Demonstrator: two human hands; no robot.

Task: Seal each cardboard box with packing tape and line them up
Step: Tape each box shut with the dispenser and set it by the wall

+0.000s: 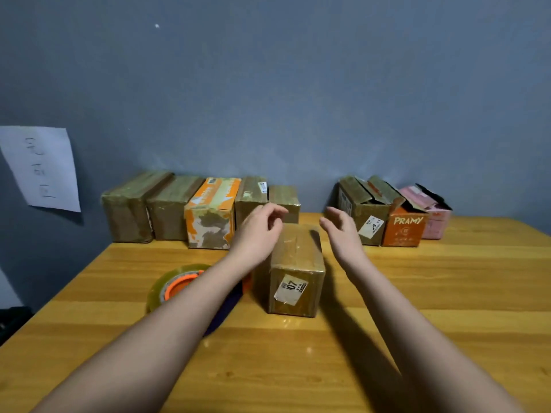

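Tape roll (176,286) lies under left forearm — boxes (208,213) behind.

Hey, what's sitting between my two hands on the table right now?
In the head view, the taped box with the 107 label stands between the left hand and right hand; neither visibly touches it.

Single head-worn view, wide-angle, looks forward and slightly down across wooden table (417,293) toward blue-grey wall (298,84); both forearms enter from bottom edge, close to lens; boxes along wall farther off; no second view
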